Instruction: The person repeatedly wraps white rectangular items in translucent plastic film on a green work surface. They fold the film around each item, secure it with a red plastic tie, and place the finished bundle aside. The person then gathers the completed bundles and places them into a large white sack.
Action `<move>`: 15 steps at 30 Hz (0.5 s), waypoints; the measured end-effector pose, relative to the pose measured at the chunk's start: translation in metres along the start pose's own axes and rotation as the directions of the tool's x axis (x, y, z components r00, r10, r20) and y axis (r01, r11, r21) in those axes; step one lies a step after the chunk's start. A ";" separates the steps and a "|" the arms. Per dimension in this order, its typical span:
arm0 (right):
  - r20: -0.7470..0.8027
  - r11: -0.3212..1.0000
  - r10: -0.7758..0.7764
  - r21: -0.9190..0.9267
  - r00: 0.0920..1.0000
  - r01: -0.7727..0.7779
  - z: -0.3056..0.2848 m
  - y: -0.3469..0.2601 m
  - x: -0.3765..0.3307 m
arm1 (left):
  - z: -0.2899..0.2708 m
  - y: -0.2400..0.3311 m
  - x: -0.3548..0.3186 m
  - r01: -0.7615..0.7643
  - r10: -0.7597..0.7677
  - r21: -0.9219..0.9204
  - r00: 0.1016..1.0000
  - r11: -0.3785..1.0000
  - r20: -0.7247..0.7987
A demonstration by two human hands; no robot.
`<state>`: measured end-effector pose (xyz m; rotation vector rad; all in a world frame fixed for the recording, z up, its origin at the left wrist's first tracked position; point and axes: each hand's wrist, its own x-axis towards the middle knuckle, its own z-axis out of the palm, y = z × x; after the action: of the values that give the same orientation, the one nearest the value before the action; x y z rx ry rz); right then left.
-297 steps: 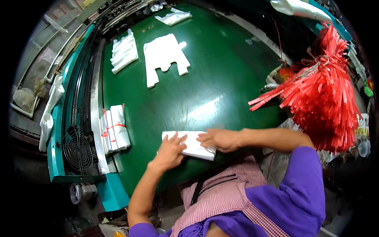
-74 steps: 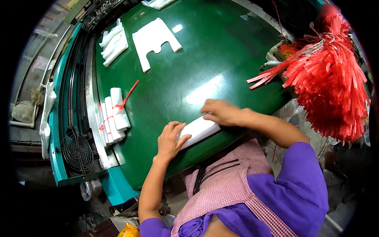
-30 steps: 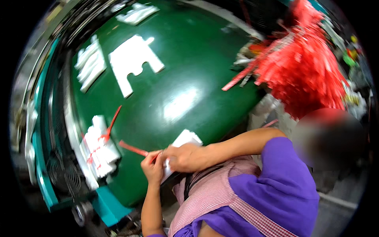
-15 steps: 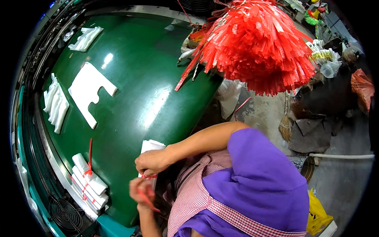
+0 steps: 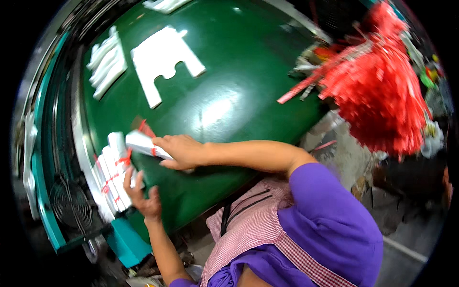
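Observation:
In my right hand [image 5: 180, 152] is a rolled bundle of white plastic bags [image 5: 139, 143], tied with a red strip. It is held just over the green table, its far end close to a stack of similar white rolls [image 5: 109, 174] bound with red strips at the table's left edge. My left hand [image 5: 142, 195] has its fingers spread at the near right side of that stack. Whether its fingertips touch the rolls is hard to tell, as the picture is blurred.
Flat white vest-shaped bags [image 5: 165, 55] and a folded white pile [image 5: 107, 64] lie farther up the green table [image 5: 229, 57]. A big bunch of red strips [image 5: 377, 91] hangs at the right. Metal rails and a round wire fan guard [image 5: 71, 203] border the left side.
My right hand has carried the tied roll leftward from the table's near edge to the stack. My left hand has let go of the red strip and spread open beside the stack. The view has shifted.

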<state>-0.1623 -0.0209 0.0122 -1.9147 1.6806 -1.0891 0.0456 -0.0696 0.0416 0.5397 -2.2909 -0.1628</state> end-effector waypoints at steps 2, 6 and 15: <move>0.205 0.950 -0.024 0.308 0.979 -0.041 0.012 -0.004 0.035 | 0.005 -0.019 0.007 -0.071 0.046 0.147 0.985 0.987 0.168; -0.254 0.752 -0.488 -0.609 0.835 0.254 0.013 0.093 0.090 | 0.017 -0.088 -0.016 -0.037 -0.023 0.451 0.992 0.892 0.126; -0.180 0.703 -0.043 -0.704 0.983 -0.099 -0.068 0.139 0.119 | 0.045 -0.088 -0.013 0.117 -0.148 0.433 0.988 0.894 0.040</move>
<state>-0.3071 -0.1505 -0.0070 -2.2490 2.5028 -0.6389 0.0508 -0.1458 -0.0229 0.9308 -2.3668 0.2722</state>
